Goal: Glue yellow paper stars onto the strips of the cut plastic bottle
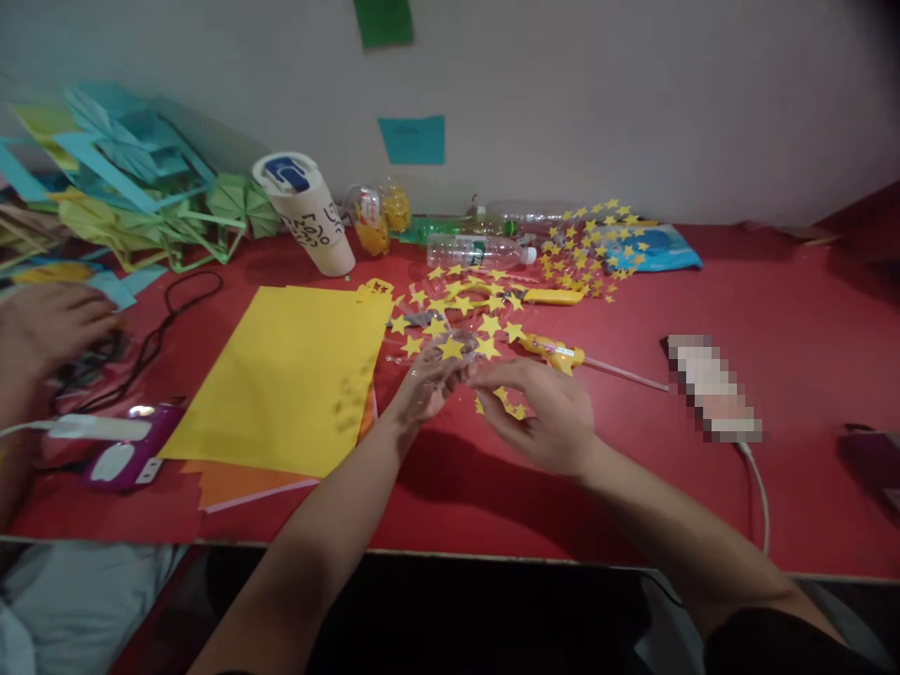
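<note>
On the red table point(794, 469) the person holds a spray of yellow stars point(452, 349) on clear plastic just in front of the chest; the left hand point(426, 386) has its grip closed round the base, while the right hand point(555, 417) curves in from the other side with thumb and forefinger parted, and whether its fingertips grasp anything I can't tell. Close behind, a yellow glue gun point(555, 352) with a translucent stick and a yellow-handled cutter point(555, 297) crowd the spot. To the left lies a yellow sheet point(281, 375) over orange paper point(246, 483), a white tumbler point(309, 216) leaning in my view beyond it. A clear bottle point(478, 251) lies on its side near the wall, a second star spray point(591, 226) stands beside a blue packet point(657, 248), and folded paper shapes point(127, 150) heap up at the far left. A neighbour's hand point(63, 323) rests above a tangle of black cord point(151, 328), near a purple device point(119, 459). The stars and fingers cover most of the plastic and part of the cutter; more stars peek out under the right hand, their attachment unclear. The phone point(713, 389) is blurred into blocks, and a dark object point(876, 464) is cut off at the right edge.
</note>
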A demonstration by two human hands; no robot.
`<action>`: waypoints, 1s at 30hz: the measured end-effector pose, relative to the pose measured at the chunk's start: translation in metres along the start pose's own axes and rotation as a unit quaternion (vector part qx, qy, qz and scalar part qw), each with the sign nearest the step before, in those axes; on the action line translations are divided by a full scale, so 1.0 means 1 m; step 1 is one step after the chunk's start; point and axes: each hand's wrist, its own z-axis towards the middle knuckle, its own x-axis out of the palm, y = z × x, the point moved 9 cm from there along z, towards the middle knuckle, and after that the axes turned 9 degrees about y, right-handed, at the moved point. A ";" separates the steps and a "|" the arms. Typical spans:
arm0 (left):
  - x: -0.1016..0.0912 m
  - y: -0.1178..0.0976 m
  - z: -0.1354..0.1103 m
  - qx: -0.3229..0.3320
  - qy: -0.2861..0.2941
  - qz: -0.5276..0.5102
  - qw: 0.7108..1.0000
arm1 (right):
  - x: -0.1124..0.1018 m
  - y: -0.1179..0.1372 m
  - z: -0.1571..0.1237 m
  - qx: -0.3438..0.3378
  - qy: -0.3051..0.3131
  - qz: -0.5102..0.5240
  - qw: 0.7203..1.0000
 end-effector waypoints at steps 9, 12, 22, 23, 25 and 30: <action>-0.006 0.007 -0.001 -0.026 -0.006 0.019 0.999 | 0.001 0.001 -0.002 -0.011 0.000 -0.013 1.000; -0.011 0.011 -0.001 -0.037 -0.019 0.005 0.999 | 0.002 0.003 -0.003 -0.035 -0.004 -0.027 0.999; -0.011 0.002 -0.001 -0.002 -0.052 0.006 0.999 | 0.004 0.005 0.000 -0.020 0.013 -0.036 0.999; -0.011 0.002 -0.001 -0.002 -0.053 0.006 0.999 | 0.003 0.005 0.000 -0.018 0.011 -0.039 0.999; -0.013 0.003 -0.002 -0.003 -0.054 0.007 0.999 | 0.002 0.004 0.000 -0.015 0.009 -0.039 0.999; -0.011 0.004 -0.002 -0.012 -0.037 0.008 0.999 | 0.000 0.006 0.001 -0.019 0.004 -0.048 0.999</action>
